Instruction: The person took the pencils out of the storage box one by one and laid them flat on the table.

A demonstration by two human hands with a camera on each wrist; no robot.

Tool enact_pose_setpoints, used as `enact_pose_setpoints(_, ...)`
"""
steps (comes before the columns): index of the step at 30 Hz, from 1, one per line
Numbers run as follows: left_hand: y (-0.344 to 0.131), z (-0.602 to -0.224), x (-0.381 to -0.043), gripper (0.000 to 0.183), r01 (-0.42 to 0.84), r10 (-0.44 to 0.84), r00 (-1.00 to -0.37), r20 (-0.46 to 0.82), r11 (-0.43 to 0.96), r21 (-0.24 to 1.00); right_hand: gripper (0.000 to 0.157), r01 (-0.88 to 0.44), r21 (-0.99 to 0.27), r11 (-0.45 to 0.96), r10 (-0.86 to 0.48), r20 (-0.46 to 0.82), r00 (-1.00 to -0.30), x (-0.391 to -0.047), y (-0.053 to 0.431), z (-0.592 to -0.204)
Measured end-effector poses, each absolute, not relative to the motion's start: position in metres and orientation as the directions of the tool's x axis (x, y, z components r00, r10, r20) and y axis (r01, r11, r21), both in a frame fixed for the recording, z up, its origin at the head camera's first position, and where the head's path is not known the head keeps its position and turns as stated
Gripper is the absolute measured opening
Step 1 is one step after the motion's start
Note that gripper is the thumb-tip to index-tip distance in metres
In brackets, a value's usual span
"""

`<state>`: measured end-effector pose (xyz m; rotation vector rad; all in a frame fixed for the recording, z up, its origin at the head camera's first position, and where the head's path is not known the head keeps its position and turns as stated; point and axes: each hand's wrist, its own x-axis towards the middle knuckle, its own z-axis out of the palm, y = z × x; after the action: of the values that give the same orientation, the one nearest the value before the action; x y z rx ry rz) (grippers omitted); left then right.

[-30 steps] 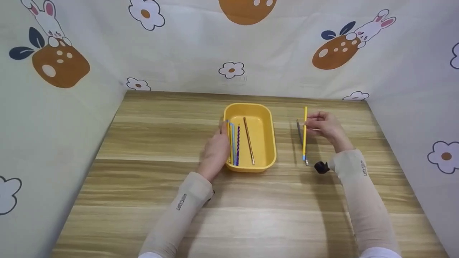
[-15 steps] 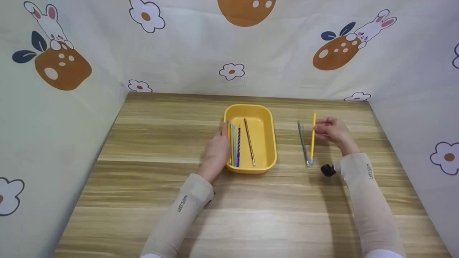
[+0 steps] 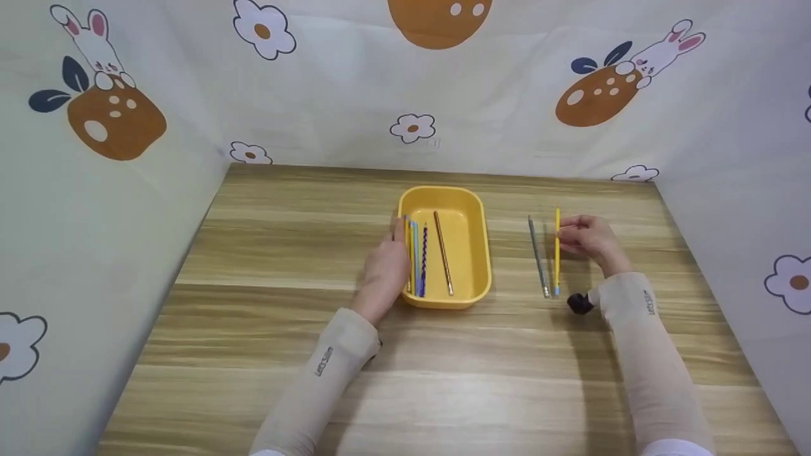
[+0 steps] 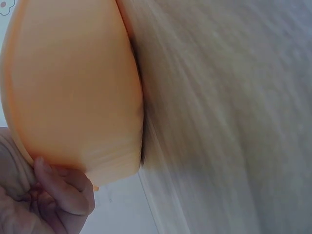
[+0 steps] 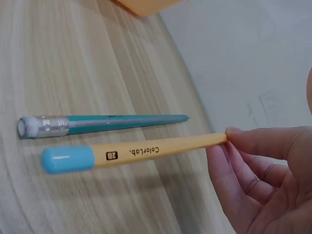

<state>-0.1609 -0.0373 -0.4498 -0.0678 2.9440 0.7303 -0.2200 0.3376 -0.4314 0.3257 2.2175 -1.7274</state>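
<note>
My right hand (image 3: 588, 239) pinches a yellow pencil (image 5: 136, 151) with a light-blue end cap between thumb and fingers. The pencil is just over the table, its blue end toward me. To its left lies a dark teal pencil (image 5: 112, 125) with a metal ferrule and eraser, roughly parallel. My left hand (image 3: 385, 266) grips the left wall of a yellow plastic tray (image 4: 73, 97), fingers curled at the rim. Inside the tray, several pencils lie along the left side, among them a purple patterned pencil (image 3: 424, 259). A brown pencil (image 3: 443, 253) lies slanted near the tray's middle.
The wooden table (image 3: 304, 240) meets a patterned cloth backdrop (image 3: 329, 114) at the back and both sides. A black wrist camera (image 3: 579, 304) sticks out below the right wrist.
My right hand has moved right and toward me with the yellow pencil, from above the teal pencil to beside it, and lower. The left hand keeps its hold on the tray.
</note>
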Motion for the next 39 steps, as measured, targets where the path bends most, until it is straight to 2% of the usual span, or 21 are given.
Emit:
enact_pose_setpoints(11,-0.036,-0.451,-0.163,0.061,-0.029,0.005,-0.996,-0.087,0.922,0.385,0.035,0.39,-0.865,0.315,0.015,-0.406,-0.914,-0.232,0.338,-0.45)
enact_pose_setpoints(18,-0.035,-0.45,-0.161,0.06,-0.049,-0.006,-0.995,-0.103,0.909,0.414,0.041,0.425,-0.83,0.36,0.019,-0.449,-0.893,-0.237,0.332,-0.452)
enact_pose_setpoints(39,-0.037,-0.45,-0.162,0.058,-0.058,-0.001,-0.992,-0.128,0.896,0.44,0.037,0.406,-0.812,0.419,0.034,-0.433,-0.901,-0.243,0.324,-0.459)
